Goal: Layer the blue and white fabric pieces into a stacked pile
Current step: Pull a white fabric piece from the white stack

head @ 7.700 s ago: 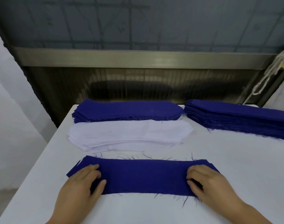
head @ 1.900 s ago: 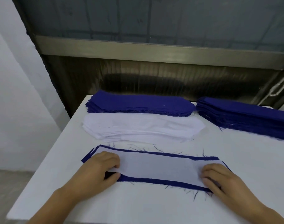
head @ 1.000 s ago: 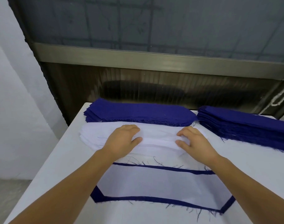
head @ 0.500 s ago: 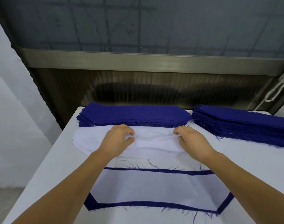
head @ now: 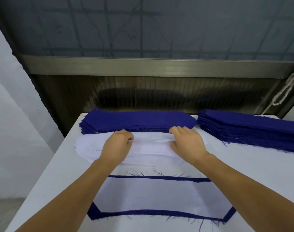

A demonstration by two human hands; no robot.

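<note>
Near me lies a white fabric piece (head: 159, 196) on top of a blue piece (head: 159, 212), whose edges show all round it. Beyond it sits a pile of white pieces (head: 87, 146). Both my hands are on that pile. My left hand (head: 117, 146) has its fingers curled and pinches the top white piece. My right hand (head: 187, 143) grips the same piece further right, and the cloth wrinkles between them. A pile of blue pieces (head: 137, 119) lies just behind the white pile.
A second, thicker pile of blue pieces (head: 249, 129) lies at the back right of the white table (head: 260, 173). The table's left edge drops off to the floor. A dark panel and metal rail rise behind it; a cord (head: 286, 87) hangs at the right.
My hands left the near blue-and-white layer and reached to the white pile. Over the last second their fingers have curled and gathered the top white piece.
</note>
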